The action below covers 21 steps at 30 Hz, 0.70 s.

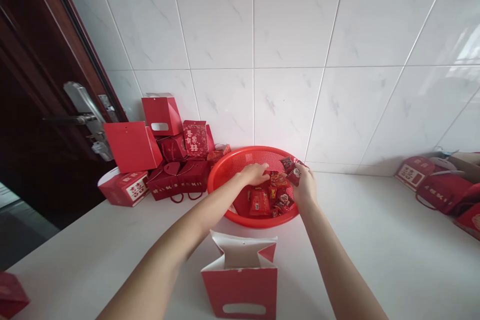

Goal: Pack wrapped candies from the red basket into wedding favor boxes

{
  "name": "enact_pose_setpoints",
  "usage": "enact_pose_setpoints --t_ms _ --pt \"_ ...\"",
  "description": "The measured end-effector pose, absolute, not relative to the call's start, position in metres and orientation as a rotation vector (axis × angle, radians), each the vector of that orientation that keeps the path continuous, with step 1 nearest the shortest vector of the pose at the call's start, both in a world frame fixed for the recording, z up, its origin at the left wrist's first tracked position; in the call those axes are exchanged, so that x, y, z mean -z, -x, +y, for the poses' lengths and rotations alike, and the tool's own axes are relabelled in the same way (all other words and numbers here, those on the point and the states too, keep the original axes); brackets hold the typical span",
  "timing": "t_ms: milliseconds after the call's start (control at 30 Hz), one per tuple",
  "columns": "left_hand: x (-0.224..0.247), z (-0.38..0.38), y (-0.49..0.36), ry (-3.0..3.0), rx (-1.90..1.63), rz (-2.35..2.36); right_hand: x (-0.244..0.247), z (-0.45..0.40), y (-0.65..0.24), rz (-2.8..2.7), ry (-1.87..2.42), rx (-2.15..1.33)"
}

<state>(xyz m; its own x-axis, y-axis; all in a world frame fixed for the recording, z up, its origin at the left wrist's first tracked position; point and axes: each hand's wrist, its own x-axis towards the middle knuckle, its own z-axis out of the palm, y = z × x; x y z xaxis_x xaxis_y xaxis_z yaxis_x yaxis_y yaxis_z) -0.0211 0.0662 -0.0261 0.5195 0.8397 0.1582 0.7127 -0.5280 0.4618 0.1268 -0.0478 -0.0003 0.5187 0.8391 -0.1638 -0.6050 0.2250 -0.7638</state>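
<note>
A red plastic basket (216,180) stands on the counter against the wall, with several wrapped sweets inside. My right hand (306,187) is over its right rim, closed on dark red candy packets (294,175) printed with white characters. Inside the basket reaches my left hand (254,174), thumb and fingers apart, above a red candy packet (259,202); nothing shows in its grasp, though some fingertips are hard to make out. Between my forearms, nearest me, a red gift box (240,290) stands upright with its top open, showing a white inside.
Red gift boxes (129,147) are piled left of the basket, some with cord handles. More red boxes (437,187) lie at the far right. A box corner (11,292) shows at lower left. Beyond the counter's left edge is a dark door (33,60) with a metal handle.
</note>
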Motion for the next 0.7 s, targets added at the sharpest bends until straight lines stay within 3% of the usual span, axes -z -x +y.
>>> enact_pose_setpoints --t_ms 200,700 --pt "0.008 0.06 0.023 -2.265 -0.596 1.406 -0.003 -0.051 -0.126 -0.289 0.879 -1.022" --pt "0.012 0.076 0.025 -2.169 -0.687 1.296 -0.004 -0.052 -0.125 -0.306 0.872 -1.017"
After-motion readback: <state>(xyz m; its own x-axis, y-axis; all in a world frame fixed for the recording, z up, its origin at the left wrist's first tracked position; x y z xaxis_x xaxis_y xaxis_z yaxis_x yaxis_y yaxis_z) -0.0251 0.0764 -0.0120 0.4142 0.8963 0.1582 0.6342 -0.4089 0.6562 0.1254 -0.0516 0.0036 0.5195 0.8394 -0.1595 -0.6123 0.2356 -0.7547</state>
